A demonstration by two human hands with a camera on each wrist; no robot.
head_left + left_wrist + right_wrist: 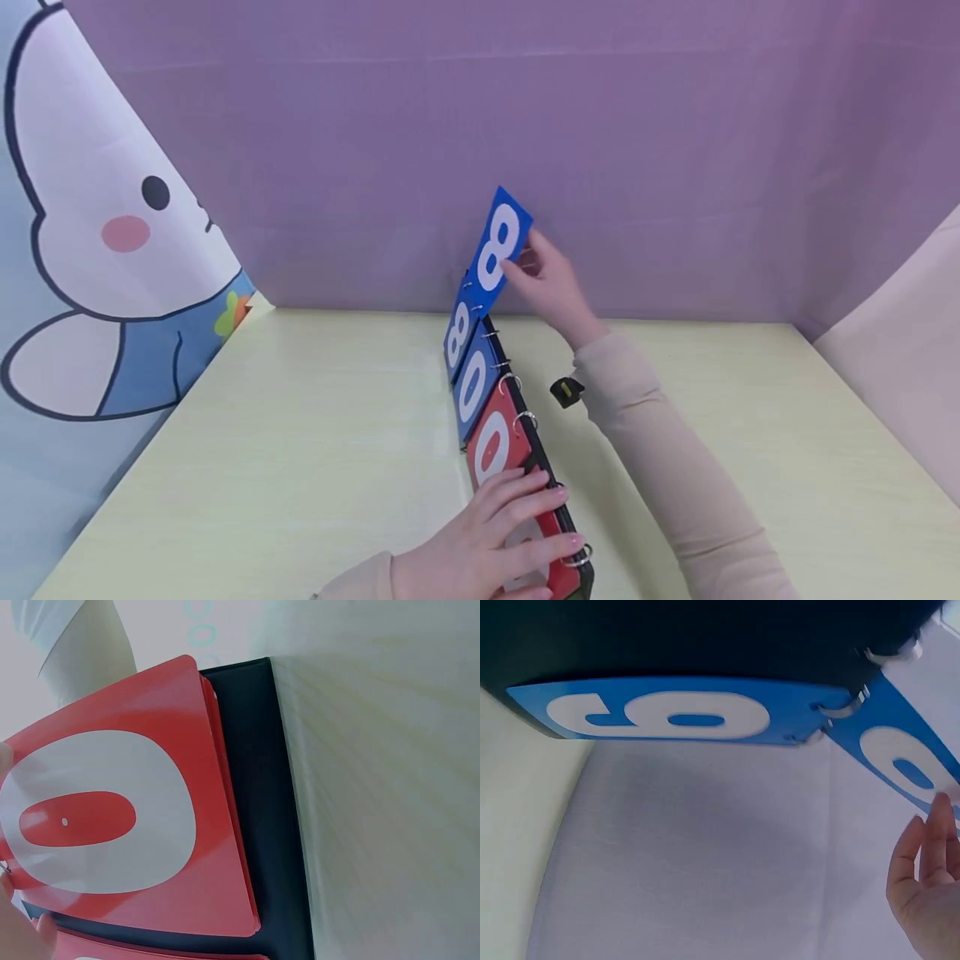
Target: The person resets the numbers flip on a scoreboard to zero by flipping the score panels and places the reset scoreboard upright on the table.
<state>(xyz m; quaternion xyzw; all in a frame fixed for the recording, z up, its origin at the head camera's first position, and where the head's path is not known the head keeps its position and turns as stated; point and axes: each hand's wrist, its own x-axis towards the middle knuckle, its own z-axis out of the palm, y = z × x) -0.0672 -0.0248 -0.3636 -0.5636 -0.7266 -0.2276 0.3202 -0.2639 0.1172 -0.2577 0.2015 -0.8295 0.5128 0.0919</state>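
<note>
A tabletop flip scoreboard with a black board point(259, 795) and ring-bound number cards stands on the table. At its far end my right hand point(553, 287) pinches a raised blue card point(500, 242) marked 8, thumb on its face and fingers behind. Below that card hangs another blue 8 card point(457, 333), beside a blue 0 card point(472, 383). Nearer me is a red 0 card point(498, 433). My left hand point(487, 542) rests across the nearest red card point(165, 907), fingers extended to the top edge. In the right wrist view, right fingertips meet the back of the raised card.
The pale table point(300, 467) extends on both sides of the scoreboard. A purple cloth point(375, 167) hangs behind it. At the left is a cloth with a cartoon figure point(82, 250). Beside my right cuff is a small black object point(567, 392).
</note>
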